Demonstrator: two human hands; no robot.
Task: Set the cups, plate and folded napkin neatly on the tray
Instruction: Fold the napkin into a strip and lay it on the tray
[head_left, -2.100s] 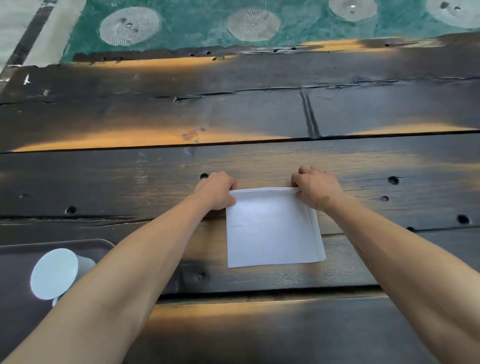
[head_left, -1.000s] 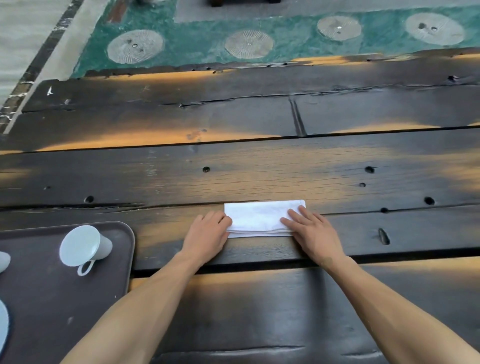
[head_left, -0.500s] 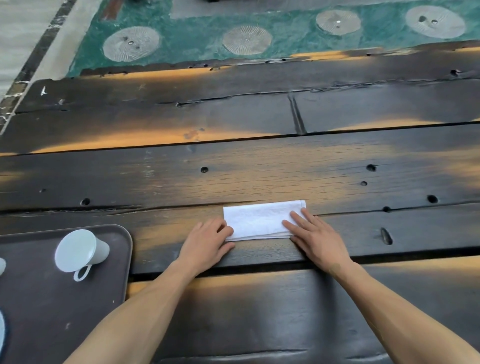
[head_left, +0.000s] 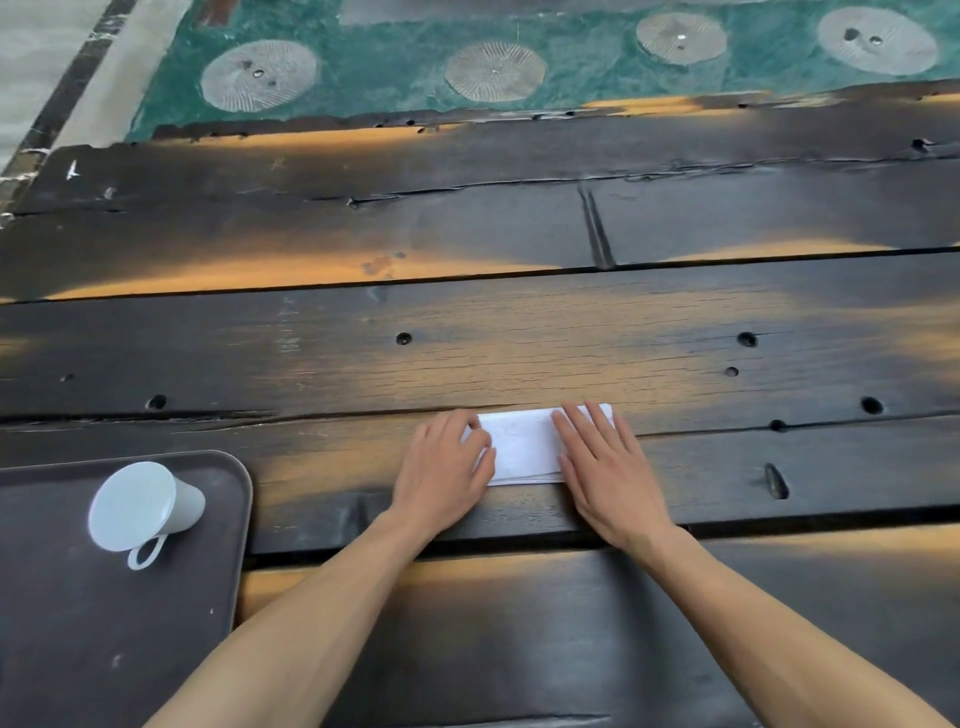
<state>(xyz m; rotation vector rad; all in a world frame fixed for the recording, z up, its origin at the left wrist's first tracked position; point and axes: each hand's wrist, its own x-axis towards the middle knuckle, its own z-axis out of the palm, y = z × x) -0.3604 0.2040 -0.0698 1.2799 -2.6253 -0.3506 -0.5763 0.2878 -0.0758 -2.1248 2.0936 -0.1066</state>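
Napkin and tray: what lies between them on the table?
In the head view, only the left hand and bare dark wood; the napkin sits apart from the tray.

White napkin (head_left: 524, 447), pale white cup (head_left: 140, 506), dark brown tray (head_left: 62, 623), black-and-amber wooden table (head_left: 467, 358), green floor (head_left: 395, 67)

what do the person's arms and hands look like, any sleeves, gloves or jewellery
Both forearms are bare as far as the frame shows: no sleeves in view. The left hand and right hand wear no gloves, and no rings, watch or bracelets show. A small dark mark sits near the right wrist; too small to identify.
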